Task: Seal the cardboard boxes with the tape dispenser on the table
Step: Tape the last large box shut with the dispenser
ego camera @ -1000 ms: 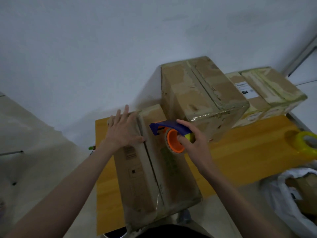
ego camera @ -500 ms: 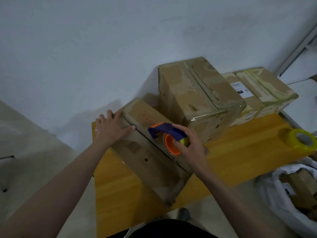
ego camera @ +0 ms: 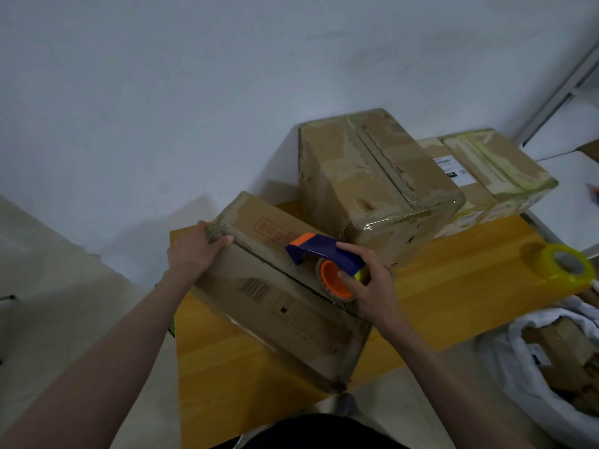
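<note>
A long cardboard box (ego camera: 278,306) lies diagonally on the wooden table (ego camera: 460,296), its top seam running from upper left to lower right. My left hand (ego camera: 191,251) grips the box's far left corner, fingers curled over the edge. My right hand (ego camera: 366,286) holds the blue and orange tape dispenser (ego camera: 327,264) on the seam near the middle of the box. The dispenser's orange-tipped front points up and left along the seam.
A larger taped box (ego camera: 372,183) stands behind, touching the wall. Two smaller boxes (ego camera: 492,176) sit to its right. A yellow tape roll (ego camera: 564,264) lies at the table's right edge. A white bag (ego camera: 551,361) of cardboard sits on the floor at right.
The box has turned from pointing toward me to lying diagonally. My left hand shifted from flat on the top to gripping the far left corner. The dispenser stayed on the seam.
</note>
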`<state>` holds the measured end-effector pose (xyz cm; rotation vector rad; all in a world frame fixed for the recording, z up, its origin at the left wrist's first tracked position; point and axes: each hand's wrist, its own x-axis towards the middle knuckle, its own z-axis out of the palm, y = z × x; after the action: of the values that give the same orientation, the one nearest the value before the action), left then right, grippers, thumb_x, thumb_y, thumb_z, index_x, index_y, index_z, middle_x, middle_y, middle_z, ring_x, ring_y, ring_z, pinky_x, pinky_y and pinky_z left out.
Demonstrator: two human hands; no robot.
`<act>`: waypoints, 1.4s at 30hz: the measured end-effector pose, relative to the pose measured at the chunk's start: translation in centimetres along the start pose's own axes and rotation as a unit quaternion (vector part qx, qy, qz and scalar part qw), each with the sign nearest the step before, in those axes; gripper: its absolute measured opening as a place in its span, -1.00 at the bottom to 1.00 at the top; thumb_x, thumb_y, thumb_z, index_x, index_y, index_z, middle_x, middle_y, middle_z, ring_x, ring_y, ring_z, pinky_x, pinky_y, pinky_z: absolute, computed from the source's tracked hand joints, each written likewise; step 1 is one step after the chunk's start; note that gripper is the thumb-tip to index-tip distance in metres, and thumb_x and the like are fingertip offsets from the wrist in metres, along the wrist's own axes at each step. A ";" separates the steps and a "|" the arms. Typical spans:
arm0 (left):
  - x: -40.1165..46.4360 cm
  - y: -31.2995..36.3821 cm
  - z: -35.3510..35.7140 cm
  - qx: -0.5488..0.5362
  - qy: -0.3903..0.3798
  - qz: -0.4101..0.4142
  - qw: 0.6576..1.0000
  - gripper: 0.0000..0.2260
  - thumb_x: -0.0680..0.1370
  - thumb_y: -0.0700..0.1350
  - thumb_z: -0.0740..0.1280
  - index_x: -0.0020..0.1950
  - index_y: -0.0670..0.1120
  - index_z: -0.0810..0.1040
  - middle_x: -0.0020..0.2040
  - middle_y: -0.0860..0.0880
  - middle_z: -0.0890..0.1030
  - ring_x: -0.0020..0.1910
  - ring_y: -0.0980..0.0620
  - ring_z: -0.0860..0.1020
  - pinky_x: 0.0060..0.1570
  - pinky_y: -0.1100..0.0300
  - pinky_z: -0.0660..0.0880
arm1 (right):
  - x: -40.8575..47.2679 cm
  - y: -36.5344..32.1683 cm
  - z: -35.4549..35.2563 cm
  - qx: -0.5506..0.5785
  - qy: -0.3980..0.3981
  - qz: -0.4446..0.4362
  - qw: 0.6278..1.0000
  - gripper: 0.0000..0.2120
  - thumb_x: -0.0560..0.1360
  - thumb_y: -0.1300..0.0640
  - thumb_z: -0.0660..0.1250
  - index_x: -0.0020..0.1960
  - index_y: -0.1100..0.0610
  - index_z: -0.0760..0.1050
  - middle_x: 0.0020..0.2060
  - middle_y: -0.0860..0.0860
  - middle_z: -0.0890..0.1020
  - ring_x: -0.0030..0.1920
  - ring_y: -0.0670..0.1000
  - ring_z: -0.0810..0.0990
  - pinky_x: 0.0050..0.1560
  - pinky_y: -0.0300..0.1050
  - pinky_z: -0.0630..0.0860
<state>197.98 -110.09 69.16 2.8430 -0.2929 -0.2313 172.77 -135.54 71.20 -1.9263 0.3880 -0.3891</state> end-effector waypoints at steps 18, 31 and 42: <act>-8.0 3.4 0.8 -0.010 0.074 0.068 0.995 -0.57 0.58 0.08 0.34 0.42 -0.03 0.48 0.50 -0.15 0.31 0.49 -0.22 0.21 0.42 -0.25 0.25 | 1.7 -1.4 -0.2 0.078 -0.004 0.004 0.997 -0.59 0.58 0.25 0.38 0.36 -0.07 0.50 0.26 -0.13 0.55 0.26 -0.11 0.51 0.20 -0.12 0.48; -18.6 7.9 4.4 0.028 -0.118 0.050 0.991 0.11 0.30 0.66 -0.21 0.61 -0.05 -0.35 0.54 -0.18 -0.49 0.54 -0.22 -0.43 0.54 -0.17 -0.26 | 4.1 -0.4 -1.1 0.025 -0.033 -0.013 0.999 -0.59 0.59 0.24 0.35 0.38 -0.07 0.46 0.27 -0.09 0.56 0.28 -0.07 0.51 0.29 0.12 0.49; -11.2 5.5 0.9 0.029 -0.100 0.071 0.992 -0.13 0.49 0.50 0.06 0.65 0.12 -0.17 0.59 -0.08 -0.41 0.56 -0.24 -0.37 0.56 -0.25 -0.13 | 3.6 -0.6 2.2 0.026 0.054 -0.015 0.998 -0.61 0.60 0.11 0.37 0.40 -0.04 0.41 0.29 -0.13 0.49 0.33 -0.14 0.44 0.28 -0.20 0.44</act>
<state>186.00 -113.04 71.34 2.8440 -0.5482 -0.4861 177.04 -135.09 71.30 -1.8670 0.4149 -0.5198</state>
